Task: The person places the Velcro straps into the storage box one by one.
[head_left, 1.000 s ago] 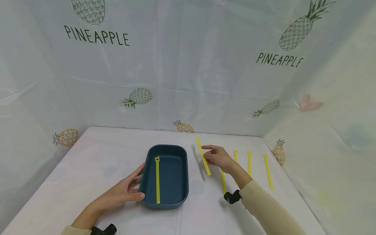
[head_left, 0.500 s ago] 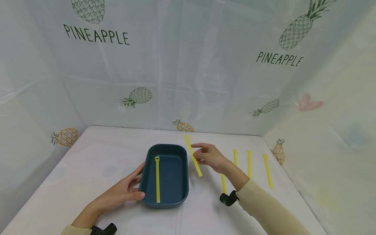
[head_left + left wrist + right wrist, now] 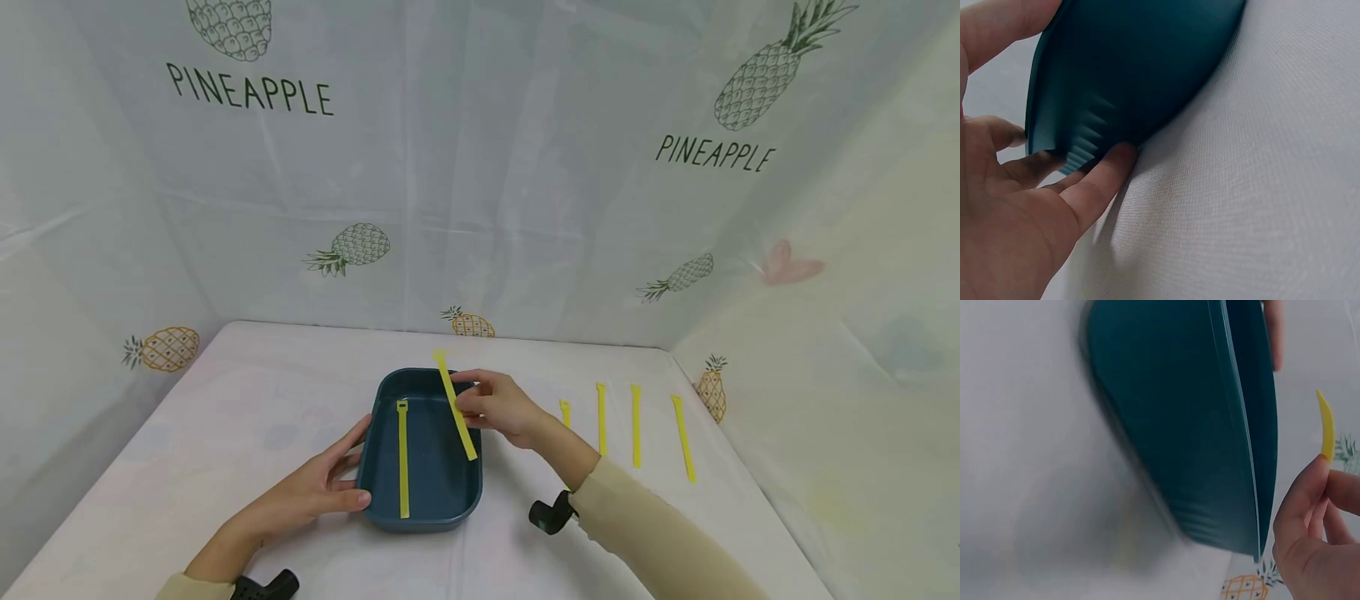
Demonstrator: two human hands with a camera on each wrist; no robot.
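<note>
A dark teal tray (image 3: 431, 523) stands on the table with one yellow strip (image 3: 403, 467) lying lengthwise in its left half. My left hand (image 3: 315, 492) rests against the tray's left side, fingers spread and fairly straight; in the left wrist view the fingertips of that hand (image 3: 1029, 206) touch the tray wall (image 3: 1141, 62). Over the tray's right half, my right hand (image 3: 502, 408) pinches a second yellow strip (image 3: 454, 404), tilted, its top end above the far rim. In the right wrist view the pinched strip (image 3: 1327, 428) sticks up from the fingertips of the hand (image 3: 1316, 531), beside the tray (image 3: 1172, 412).
Several more yellow strips lie on the table (image 3: 525, 533) to the right, among them one (image 3: 637, 425) and a slightly slanted one (image 3: 684, 437) farthest right. The right forearm partly covers the nearest strip (image 3: 566, 412). A pineapple-print curtain (image 3: 480, 183) stands behind the table.
My right hand has moved left with the pinched strip, from the table beside the tray to over its right half. The left hand and tray have stayed in place.
</note>
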